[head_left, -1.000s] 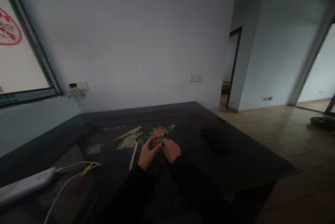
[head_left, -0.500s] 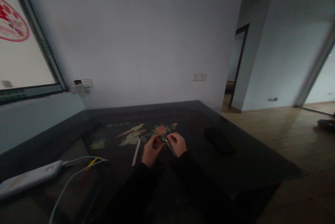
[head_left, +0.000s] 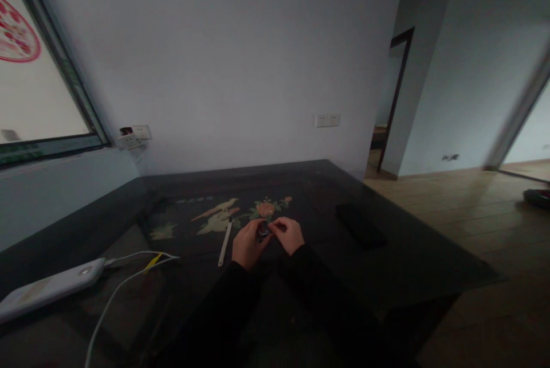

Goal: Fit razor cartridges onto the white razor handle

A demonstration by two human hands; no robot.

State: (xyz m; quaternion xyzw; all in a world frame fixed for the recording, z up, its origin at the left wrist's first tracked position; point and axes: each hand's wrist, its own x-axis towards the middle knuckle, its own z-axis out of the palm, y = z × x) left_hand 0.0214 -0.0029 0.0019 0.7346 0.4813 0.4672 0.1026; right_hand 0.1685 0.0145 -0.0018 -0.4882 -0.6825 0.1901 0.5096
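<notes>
My left hand (head_left: pixel 248 246) is closed around a small shiny, dark object (head_left: pixel 263 231), whose kind I cannot make out. Thumb and fingers pinched, my right hand (head_left: pixel 289 234) meets it from the right side; whatever lies between those fingertips is too small to tell. Both hands are just above the dark table (head_left: pixel 344 288), close to its printed flower (head_left: pixel 265 208). A slim white tool (head_left: pixel 225 243) with a dark tip and a hole at its near end lies to the left of my left hand, apart from it.
A long dark object (head_left: pixel 361 226) lies on the right of the table. At the left are a white power-bank-like device (head_left: pixel 54 288) and a pale cable (head_left: pixel 114 293) with a yellow tag (head_left: pixel 153 261). A wall (head_left: pixel 240 70) stands behind the table.
The narrow silvery piece that showed along my right hand is out of sight. My right fingers are pinched closer together, and the view has tilted slightly.
</notes>
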